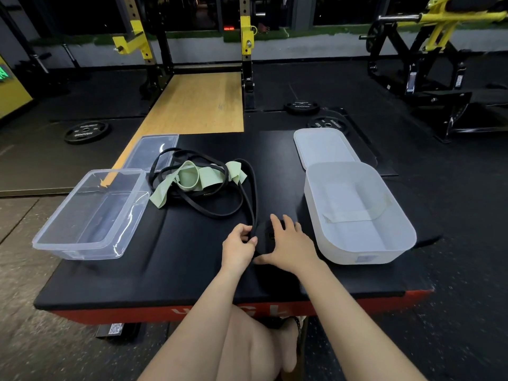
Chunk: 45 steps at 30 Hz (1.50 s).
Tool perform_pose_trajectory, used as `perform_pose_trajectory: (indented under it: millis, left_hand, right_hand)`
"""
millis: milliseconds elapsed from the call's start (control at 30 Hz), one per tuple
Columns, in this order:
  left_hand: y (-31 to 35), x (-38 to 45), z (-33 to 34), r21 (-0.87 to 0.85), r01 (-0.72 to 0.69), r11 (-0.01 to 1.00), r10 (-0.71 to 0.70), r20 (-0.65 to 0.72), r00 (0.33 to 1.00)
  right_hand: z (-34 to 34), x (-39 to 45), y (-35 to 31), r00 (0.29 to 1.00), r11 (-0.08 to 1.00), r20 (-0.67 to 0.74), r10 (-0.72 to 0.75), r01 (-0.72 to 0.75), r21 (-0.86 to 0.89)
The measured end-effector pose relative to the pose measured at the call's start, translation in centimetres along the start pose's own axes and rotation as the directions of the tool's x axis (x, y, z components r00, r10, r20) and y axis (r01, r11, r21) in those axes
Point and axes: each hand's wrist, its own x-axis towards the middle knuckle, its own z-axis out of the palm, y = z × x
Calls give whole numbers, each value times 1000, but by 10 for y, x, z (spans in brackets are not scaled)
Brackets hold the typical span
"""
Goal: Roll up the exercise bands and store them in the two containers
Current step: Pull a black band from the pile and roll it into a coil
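A black exercise band (pixel 248 188) trails from a tangled pile down to a partly wound black roll (pixel 268 233) near the front of the black platform (pixel 170 257). My left hand (pixel 238 247) pinches the band where it meets the roll. My right hand (pixel 290 242) curls over the roll and holds it. A pale green band (pixel 198 177) lies mixed in the pile with more black loops. A clear plastic container (pixel 90 215) stands on the left, a white container (pixel 357 213) on the right; both hold no bands.
The clear lid (pixel 154 152) lies behind the clear container, and the white lid (pixel 324 145) behind the white one. Weight plates (pixel 85 130) lie on the floor around. A squat rack (pixel 244 42) stands beyond the platform. My knee (pixel 247 345) sits under the front edge.
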Motion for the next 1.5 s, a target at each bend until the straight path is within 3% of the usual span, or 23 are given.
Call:
perform_pose_trajectory:
  millis: [100, 200, 333, 567, 833, 1100, 1300, 1500]
  left_hand:
    - [-1, 1, 0, -21, 0, 1000, 0, 2, 1000]
    - [-2, 0, 2, -80, 8, 997, -9, -5, 1000]
    - [2, -1, 3, -132, 19, 991, -20, -3, 1000]
    - [4, -2, 3, -7, -57, 998, 57, 4, 998]
    - [3, -6, -1, -61, -20, 998, 20, -1, 1000]
    - [1, -2, -4, -72, 4, 997, -5, -8, 1000]
    - [1, -3, -7, -81, -4, 997, 9, 68, 998]
    - [2, -1, -6, -45, -19, 999, 19, 13, 1000]
  right_hand:
    - [8, -2, -10, 992, 998, -110, 61, -61, 2]
    - [11, 0, -11, 990, 998, -133, 56, -59, -24]
    - [11, 2, -5, 995, 1000, -99, 0, -3, -31]
    - [-1, 9, 5, 993, 991, 7, -118, 118, -61]
    - [-11, 16, 14, 968, 972, 96, -231, 234, -28]
    - [-12, 24, 18, 952, 963, 145, -268, 266, 34]
    - [-14, 29, 21, 936, 952, 182, -303, 304, 19]
    - [-9, 29, 20, 944, 957, 164, -285, 291, -10]
